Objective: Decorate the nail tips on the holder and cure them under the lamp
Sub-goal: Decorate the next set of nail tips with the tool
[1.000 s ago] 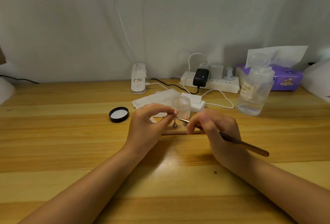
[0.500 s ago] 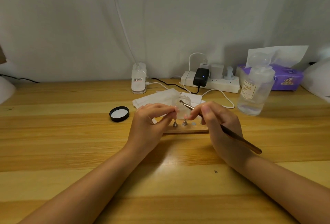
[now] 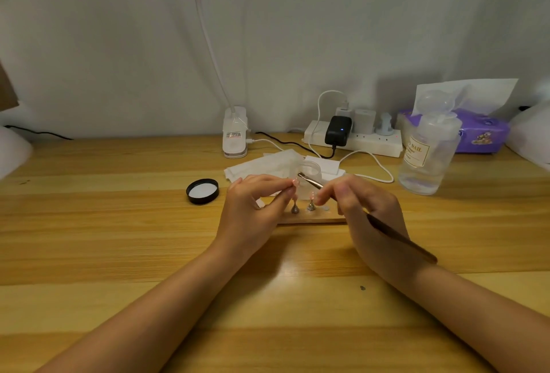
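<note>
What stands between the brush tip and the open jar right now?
Nothing visible. The right hand holds the brush with its tip already at the clear jar's open mouth; the black lid lies off to the left.

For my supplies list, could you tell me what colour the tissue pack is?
Purple, with a white sheet sticking up; the tissue pack shows in the head view, far right.

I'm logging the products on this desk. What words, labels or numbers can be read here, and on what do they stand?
"NAIL": on the label of the clear pump bottle; the smaller lines under it are too blurred to read.
Sticker on the white lamp clip: print too small to read.
Purple tissue pack: only a cartoon picture shows; its lettering is too blurred to read.
</note>
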A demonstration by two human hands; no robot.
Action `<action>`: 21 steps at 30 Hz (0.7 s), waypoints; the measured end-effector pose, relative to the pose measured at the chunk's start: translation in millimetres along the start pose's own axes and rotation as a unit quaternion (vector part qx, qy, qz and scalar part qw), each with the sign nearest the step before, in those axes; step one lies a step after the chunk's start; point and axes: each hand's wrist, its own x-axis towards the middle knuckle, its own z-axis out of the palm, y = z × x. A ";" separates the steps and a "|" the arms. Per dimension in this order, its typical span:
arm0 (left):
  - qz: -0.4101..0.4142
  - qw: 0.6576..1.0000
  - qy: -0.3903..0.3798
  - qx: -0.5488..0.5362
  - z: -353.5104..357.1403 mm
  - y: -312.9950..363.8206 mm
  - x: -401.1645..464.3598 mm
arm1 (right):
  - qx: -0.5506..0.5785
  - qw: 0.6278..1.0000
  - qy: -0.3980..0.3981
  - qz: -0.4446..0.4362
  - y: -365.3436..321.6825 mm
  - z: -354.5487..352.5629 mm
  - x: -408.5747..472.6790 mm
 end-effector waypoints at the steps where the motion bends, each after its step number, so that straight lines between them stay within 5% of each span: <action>1: -0.001 1.000 0.000 0.000 0.1 -0.2 -0.2 | -0.011 1.000 -0.006 -0.008 0.3 0.3 -0.2; 9: -0.014 1.000 -0.003 -0.005 -1.0 1.9 -0.4 | 0.076 0.996 0.031 -0.024 2.5 -3.3 -3.3; 16: -0.012 1.000 -0.007 0.004 -0.5 1.8 -1.3 | -0.039 0.999 -0.012 -0.031 1.8 0.7 0.7; 21: -0.011 1.000 -0.006 -0.003 -1.2 2.9 -0.8 | 0.054 0.998 0.039 -0.007 2.7 -4.7 -2.6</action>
